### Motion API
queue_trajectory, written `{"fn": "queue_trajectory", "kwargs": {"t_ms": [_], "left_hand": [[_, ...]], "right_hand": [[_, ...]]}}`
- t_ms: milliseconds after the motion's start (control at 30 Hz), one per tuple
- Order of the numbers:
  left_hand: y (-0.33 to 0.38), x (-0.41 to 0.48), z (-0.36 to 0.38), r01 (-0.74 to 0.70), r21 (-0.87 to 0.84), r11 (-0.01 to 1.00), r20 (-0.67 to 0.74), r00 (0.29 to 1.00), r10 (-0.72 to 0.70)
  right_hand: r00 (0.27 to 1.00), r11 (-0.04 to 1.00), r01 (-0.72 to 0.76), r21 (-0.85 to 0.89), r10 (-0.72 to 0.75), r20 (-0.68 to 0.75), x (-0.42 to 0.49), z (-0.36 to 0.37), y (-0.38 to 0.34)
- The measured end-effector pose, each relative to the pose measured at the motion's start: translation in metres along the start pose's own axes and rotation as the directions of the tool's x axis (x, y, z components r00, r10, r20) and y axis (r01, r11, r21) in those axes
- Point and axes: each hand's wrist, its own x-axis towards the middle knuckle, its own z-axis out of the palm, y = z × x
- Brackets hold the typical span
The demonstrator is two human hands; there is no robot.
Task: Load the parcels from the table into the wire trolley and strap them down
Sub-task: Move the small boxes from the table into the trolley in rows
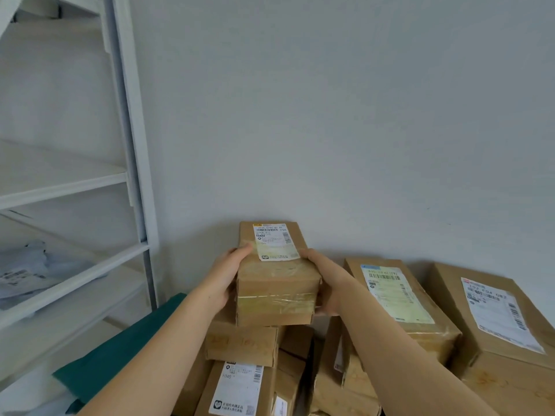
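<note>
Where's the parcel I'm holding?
Head view, centre: the parcel is gripped between left hand and right hand, above the stacked boxes, beside the green-labelled box.

You hold a taped cardboard parcel (pixel 277 277) between both hands: your left hand (pixel 223 277) grips its left side, your right hand (pixel 326 280) its right. Below it lies a heap of parcels (pixel 243 343), two larger labelled boxes (pixel 399 298) to the right, a white shelf rack (pixel 132 163) at left
</note>
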Motion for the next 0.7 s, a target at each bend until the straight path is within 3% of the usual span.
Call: {"fn": "queue_trajectory", "kwargs": {"t_ms": [700], "left_hand": [[0.012, -0.039, 0.002, -0.03, -0.087, 0.996, 0.12, 0.992, 0.041]], "right_hand": [[0.981, 0.977, 0.165, 0.132, -0.149, -0.127, -0.05, -0.005, 0.003]]}}
